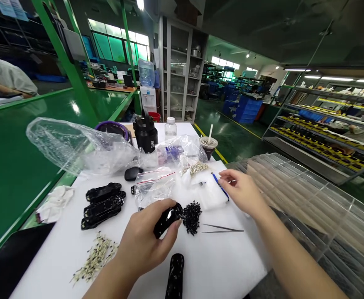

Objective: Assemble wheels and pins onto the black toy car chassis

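Between the thumb and fingers of my left hand [149,238] is a glossy black part [166,219], held over the white table. Just right of it lies a pile of tiny black pieces [192,217]. My right hand [242,191] is at a blue pen [220,186] on a white pad [211,195]; its fingers are curled, and whether they grip the pen is unclear. Metal tweezers [223,229] lie below that hand. Another long black part [174,276] rests near the front edge. Several black parts [103,206] are stacked at the left, above a scatter of small pale pieces [94,259].
Clear plastic bags [155,182], a black mouse [133,173], a black bottle [146,135], a clear jar [170,128] and a drink cup [208,146] stand or lie farther back. Clear divided trays [318,199] border the right side. A person's sleeve [13,77] shows far left.
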`<state>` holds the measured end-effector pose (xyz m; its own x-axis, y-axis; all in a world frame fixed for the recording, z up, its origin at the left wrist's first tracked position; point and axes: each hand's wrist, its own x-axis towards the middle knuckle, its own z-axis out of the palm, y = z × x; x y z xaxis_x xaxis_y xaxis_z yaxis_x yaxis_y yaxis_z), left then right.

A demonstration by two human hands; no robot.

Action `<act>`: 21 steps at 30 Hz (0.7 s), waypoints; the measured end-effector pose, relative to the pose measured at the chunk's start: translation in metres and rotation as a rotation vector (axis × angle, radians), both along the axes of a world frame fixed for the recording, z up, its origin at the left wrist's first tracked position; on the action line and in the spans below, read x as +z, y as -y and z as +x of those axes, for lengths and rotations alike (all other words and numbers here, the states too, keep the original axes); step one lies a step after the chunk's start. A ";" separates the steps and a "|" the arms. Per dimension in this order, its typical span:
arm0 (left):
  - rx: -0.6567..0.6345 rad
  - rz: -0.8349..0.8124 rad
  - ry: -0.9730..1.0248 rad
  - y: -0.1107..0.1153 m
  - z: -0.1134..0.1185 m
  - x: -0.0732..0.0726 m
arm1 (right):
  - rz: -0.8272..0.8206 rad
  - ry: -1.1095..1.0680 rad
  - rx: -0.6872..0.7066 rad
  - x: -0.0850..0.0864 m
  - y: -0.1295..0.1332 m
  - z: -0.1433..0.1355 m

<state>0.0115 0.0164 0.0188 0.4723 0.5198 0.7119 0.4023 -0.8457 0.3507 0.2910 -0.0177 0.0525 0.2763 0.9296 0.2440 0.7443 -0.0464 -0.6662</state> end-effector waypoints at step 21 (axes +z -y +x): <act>0.026 -0.061 0.021 -0.003 -0.003 -0.002 | -0.475 0.177 0.012 -0.037 -0.148 -0.052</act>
<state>0.0089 0.0193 0.0168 0.4430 0.5748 0.6880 0.4159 -0.8116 0.4103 0.2385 0.1302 0.0156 0.2577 0.9521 -0.1644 0.8461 -0.3046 -0.4374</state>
